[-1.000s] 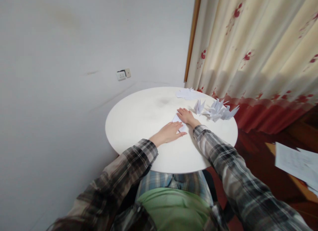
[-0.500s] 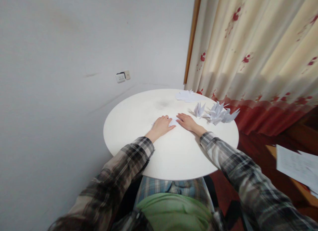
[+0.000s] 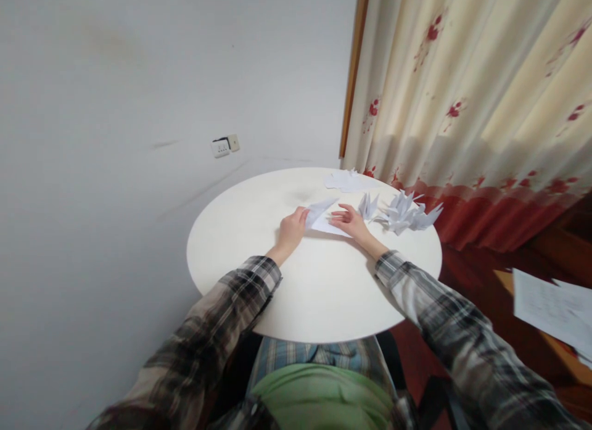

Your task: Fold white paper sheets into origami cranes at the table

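Note:
A white sheet of paper (image 3: 324, 219) lies partly folded on the round white table (image 3: 259, 245). My left hand (image 3: 292, 228) is closed on the sheet's left edge and lifts a flap up off the table. My right hand (image 3: 350, 221) rests on the sheet's right part with its fingers spread, pressing it down. Both arms wear plaid sleeves.
Several folded white paper shapes (image 3: 401, 211) lie right of my right hand, and one small one (image 3: 369, 205) stands close to it. Flat paper pieces (image 3: 346, 180) lie at the table's far edge. A curtain (image 3: 462, 97) hangs behind; printed sheets (image 3: 550, 306) lie at right.
My left hand went from lying flat on the sheet to gripping its left edge and lifting a flap. My right hand stayed pressed on the paper. The camera shifted slightly.

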